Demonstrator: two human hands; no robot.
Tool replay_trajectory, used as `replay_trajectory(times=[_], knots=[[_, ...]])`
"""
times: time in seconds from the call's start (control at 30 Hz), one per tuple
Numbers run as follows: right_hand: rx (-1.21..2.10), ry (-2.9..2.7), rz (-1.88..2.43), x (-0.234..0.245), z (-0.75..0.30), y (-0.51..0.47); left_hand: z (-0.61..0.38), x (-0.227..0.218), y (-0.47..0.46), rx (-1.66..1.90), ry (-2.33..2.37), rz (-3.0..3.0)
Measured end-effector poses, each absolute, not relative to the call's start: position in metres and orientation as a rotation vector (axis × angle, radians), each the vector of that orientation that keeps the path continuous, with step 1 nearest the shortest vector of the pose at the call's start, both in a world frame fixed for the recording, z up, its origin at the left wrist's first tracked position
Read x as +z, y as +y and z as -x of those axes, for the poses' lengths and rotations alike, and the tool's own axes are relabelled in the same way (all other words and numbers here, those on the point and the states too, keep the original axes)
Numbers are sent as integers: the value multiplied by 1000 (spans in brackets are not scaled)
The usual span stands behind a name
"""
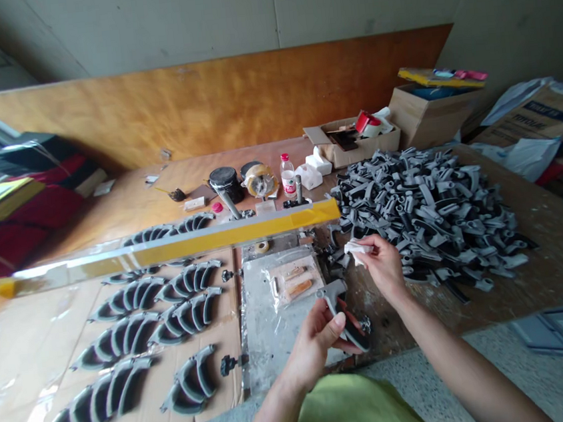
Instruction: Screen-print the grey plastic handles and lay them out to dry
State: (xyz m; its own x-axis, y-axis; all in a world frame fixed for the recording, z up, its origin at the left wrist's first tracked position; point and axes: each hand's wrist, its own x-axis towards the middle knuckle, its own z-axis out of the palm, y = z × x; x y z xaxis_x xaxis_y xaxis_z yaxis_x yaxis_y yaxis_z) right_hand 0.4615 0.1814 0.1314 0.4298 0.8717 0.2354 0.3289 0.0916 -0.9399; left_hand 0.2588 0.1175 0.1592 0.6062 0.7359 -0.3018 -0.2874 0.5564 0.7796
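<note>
Right hand point(383, 269) sits tight against the heap of grey moulded parts point(433, 215), no way through on that side! Left hand point(320, 341) has free passage over the metal plate point(269, 333), up to the long yellow bar point(174, 246) cutting across the counter point(558, 256), blocking the reach to the plastic bottle point(287, 177). Further left, rows of grey parts point(123, 335) crowd the cardboard point(47, 329).

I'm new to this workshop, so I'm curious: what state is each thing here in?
Left hand, gripping grey part
Right hand, pinching white cloth
Heap of grey parts, loose
Laid-out parts, in rows
Box, open
Bottle, capped
</note>
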Motion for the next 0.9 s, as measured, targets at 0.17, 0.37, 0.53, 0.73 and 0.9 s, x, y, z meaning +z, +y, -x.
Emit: replay_trajectory(times=[0.17, 0.37, 0.53, 0.73, 0.9], knots=[[889, -726, 1582, 64, -485, 246, -258, 127, 118, 646, 971, -715], [1026, -958, 1450, 61, -481, 315, -266, 84, 119, 593, 1203, -702], [556, -1650, 1730, 68, -528, 312, -289, 51, 139, 474, 1222, -832], [-56, -2156, 2090, 79, -613, 294, -324, 32, 166, 388, 1203, -1020], [-24, -2586, 1923, 85, -649, 298, -324, 41, 167, 426, 1197, -1018]])
